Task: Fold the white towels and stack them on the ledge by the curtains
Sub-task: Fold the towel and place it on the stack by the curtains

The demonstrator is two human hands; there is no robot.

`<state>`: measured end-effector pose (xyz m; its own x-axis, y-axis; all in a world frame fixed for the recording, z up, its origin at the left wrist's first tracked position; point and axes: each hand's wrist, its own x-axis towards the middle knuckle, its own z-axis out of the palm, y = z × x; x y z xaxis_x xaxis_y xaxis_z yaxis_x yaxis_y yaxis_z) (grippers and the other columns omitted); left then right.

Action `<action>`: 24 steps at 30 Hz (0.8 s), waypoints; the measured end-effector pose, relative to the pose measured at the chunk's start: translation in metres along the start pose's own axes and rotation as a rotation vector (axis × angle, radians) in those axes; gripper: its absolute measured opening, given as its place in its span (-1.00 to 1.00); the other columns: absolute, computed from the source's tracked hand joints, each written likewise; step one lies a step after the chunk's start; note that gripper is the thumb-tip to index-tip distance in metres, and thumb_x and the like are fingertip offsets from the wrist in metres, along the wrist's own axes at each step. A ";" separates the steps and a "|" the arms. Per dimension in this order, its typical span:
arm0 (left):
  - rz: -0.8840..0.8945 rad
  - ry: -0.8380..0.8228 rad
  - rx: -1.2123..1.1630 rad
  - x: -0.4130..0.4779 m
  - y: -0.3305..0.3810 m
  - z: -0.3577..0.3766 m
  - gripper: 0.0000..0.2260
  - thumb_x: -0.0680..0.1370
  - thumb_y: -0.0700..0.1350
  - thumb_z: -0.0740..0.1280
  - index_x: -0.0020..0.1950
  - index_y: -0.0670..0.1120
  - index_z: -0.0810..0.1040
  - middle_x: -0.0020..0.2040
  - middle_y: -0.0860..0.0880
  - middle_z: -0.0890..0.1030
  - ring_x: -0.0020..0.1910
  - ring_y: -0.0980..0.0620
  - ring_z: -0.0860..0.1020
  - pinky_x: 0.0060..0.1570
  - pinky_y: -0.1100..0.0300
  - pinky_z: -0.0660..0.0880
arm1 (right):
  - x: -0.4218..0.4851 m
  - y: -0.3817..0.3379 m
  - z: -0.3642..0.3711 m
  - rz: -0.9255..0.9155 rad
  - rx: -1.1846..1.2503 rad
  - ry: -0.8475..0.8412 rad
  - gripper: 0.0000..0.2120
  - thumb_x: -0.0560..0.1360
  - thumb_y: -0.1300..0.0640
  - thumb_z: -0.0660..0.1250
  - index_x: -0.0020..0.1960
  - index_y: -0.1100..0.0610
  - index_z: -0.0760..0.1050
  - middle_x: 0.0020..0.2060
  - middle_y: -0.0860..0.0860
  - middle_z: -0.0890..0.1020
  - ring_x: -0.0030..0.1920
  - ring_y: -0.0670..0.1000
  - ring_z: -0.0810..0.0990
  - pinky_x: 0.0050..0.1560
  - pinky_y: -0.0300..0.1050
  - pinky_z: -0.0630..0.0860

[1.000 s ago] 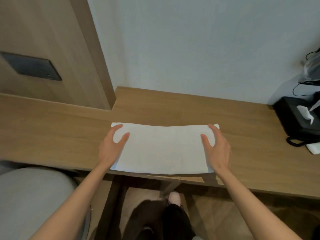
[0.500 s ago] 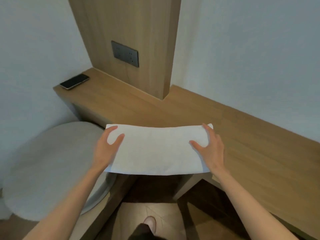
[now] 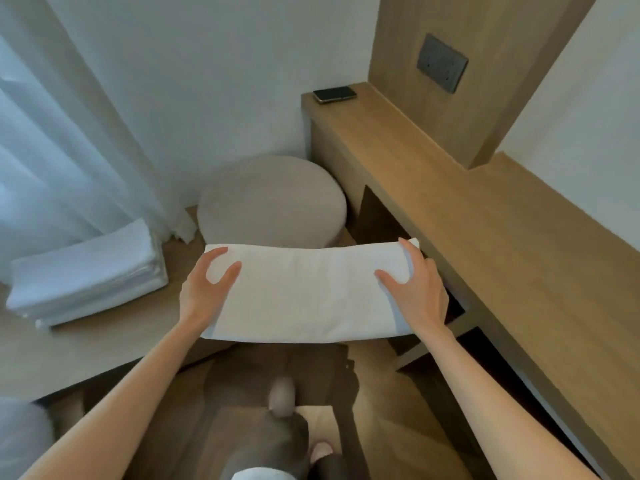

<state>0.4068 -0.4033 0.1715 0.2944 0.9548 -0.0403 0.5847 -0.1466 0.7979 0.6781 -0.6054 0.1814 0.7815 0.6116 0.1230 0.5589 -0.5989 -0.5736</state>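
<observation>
Aloft, towel [image 3: 304,292] ends gripped, stack [image 3: 86,271] leftward

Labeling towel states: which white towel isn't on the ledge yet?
The folded towel gripped at its ends by the left hand and right hand; the rest form the towel stack on the ledge by the curtain.

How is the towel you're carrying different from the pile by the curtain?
The carried towel is one folded piece, held up by the left hand and right hand; the pile is several towels, resting on the ledge. The carried towel looks thin; the pile is thick. Both are white and folded.
</observation>
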 end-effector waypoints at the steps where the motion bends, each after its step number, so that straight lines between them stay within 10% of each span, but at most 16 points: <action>1: -0.032 0.029 0.007 -0.008 -0.013 -0.017 -0.65 0.51 0.20 0.30 0.29 0.22 0.41 0.32 0.11 0.47 0.24 -0.01 0.45 0.14 0.08 0.39 | -0.006 -0.013 0.009 -0.022 0.006 -0.033 -0.37 0.42 -0.35 0.25 0.41 -0.21 0.18 0.20 -0.03 0.47 0.13 -0.03 0.48 -0.01 -0.16 0.37; 24: -0.396 0.423 -0.085 -0.016 -0.283 -0.347 -0.70 0.54 0.08 0.32 0.27 0.13 0.48 0.11 0.13 0.43 0.05 0.06 0.42 0.00 0.18 0.36 | -0.131 -0.340 0.263 -0.249 0.181 -0.615 -0.03 0.25 -0.14 0.56 0.50 -0.17 0.08 0.21 0.06 0.32 0.10 -0.01 0.34 0.09 -0.12 0.29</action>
<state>-0.0258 -0.2870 0.1550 -0.2721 0.9553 -0.1154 0.5208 0.2471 0.8172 0.3131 -0.3456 0.1472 0.3062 0.9342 -0.1829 0.6046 -0.3392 -0.7207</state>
